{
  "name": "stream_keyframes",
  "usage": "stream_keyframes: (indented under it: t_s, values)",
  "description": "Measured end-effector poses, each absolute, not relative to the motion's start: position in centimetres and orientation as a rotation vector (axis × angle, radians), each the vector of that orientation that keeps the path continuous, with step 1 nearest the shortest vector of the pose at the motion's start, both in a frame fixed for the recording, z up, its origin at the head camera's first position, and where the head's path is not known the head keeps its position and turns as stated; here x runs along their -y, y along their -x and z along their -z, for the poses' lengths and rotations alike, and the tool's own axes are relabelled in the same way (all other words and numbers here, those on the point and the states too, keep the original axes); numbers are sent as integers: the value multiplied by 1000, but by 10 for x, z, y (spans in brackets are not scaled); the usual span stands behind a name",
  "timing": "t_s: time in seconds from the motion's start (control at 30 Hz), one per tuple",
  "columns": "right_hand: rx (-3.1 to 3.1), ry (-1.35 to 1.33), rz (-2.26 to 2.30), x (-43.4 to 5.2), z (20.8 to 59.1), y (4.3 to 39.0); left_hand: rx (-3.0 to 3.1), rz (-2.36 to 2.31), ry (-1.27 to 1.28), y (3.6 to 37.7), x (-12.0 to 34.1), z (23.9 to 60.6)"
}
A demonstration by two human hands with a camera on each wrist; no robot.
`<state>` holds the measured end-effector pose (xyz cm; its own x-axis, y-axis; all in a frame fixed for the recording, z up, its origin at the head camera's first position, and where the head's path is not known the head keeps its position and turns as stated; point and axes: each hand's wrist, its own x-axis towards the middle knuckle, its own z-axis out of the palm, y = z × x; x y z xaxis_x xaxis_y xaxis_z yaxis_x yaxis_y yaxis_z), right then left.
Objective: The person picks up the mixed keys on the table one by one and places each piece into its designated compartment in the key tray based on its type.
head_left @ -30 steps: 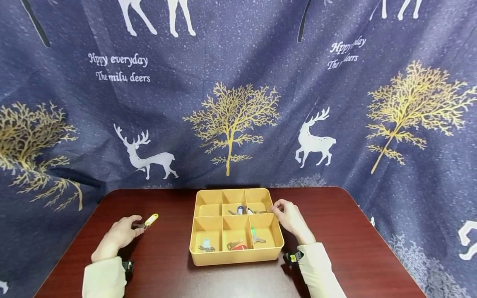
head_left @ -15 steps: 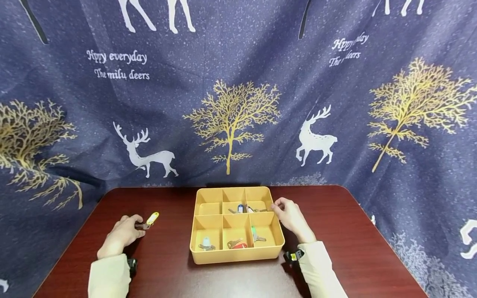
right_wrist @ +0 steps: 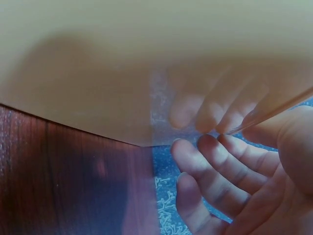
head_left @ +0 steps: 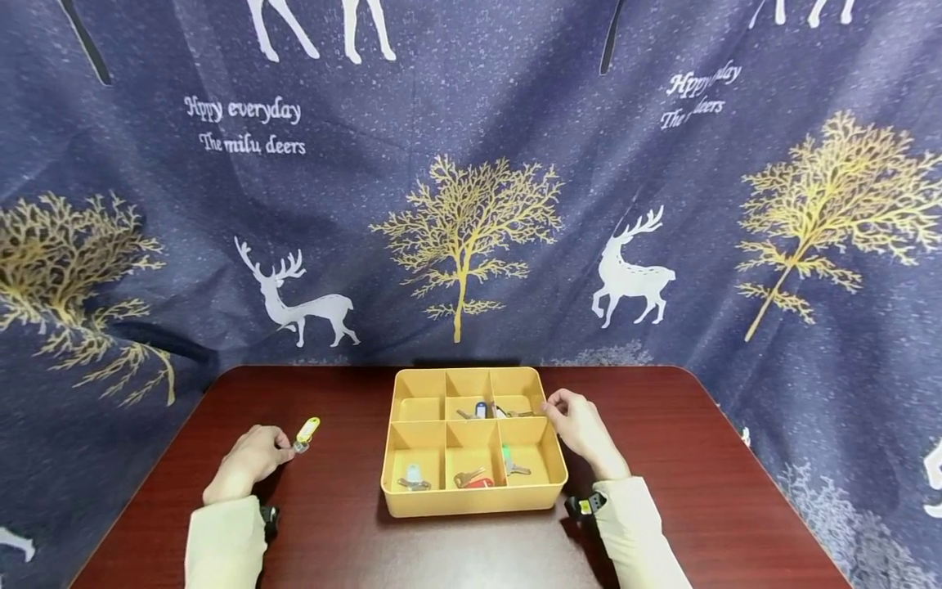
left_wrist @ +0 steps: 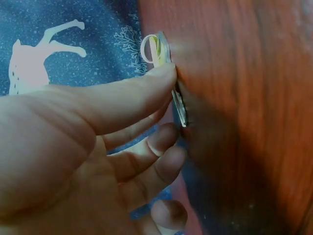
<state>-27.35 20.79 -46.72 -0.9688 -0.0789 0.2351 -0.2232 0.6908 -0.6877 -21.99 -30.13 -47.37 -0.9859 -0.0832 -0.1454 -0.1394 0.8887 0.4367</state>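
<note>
My left hand (head_left: 282,447) pinches a metal key with a yellow tag (head_left: 305,430) between thumb and finger, low over the dark red table (head_left: 331,532), left of the tray. In the left wrist view the key (left_wrist: 179,105) stands edge-on beside the table top, its tag (left_wrist: 155,49) above my thumb. My right hand (head_left: 553,406) grips the right rim of the yellow six-compartment tray (head_left: 474,500); the right wrist view shows my fingers (right_wrist: 215,161) against the tray wall (right_wrist: 98,73) and my thumb up at the rim.
Tagged keys lie in the tray: blue (head_left: 479,409) back middle, pale blue (head_left: 413,476) front left, red (head_left: 472,481) front middle, green (head_left: 509,461) front right. A bare key (head_left: 517,413) lies back right. A deer-print curtain (head_left: 471,204) hangs behind the table.
My left hand has tightened on the yellow-tagged key and tipped it up, so the tag now stands more upright. The right hand stays on the tray rim.
</note>
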Motion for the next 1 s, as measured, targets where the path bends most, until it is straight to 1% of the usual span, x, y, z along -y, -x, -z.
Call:
stream_keyframes:
  t_s: [0.23, 0.53, 0.7, 1.0]
  values:
    - [2722, -252, -1150, -210, 467, 273, -2937, -720, 201, 224, 296, 476]
    - [2718, -266, -1165, -208, 466, 273, -2887, -698, 317, 227, 291, 473]
    - [2721, -267, -1170, -208, 469, 274, -2882, -704, 267, 222, 295, 475]
    - [2724, -247, -1148, -208, 467, 274, -2906, -901, 36, 218, 300, 480]
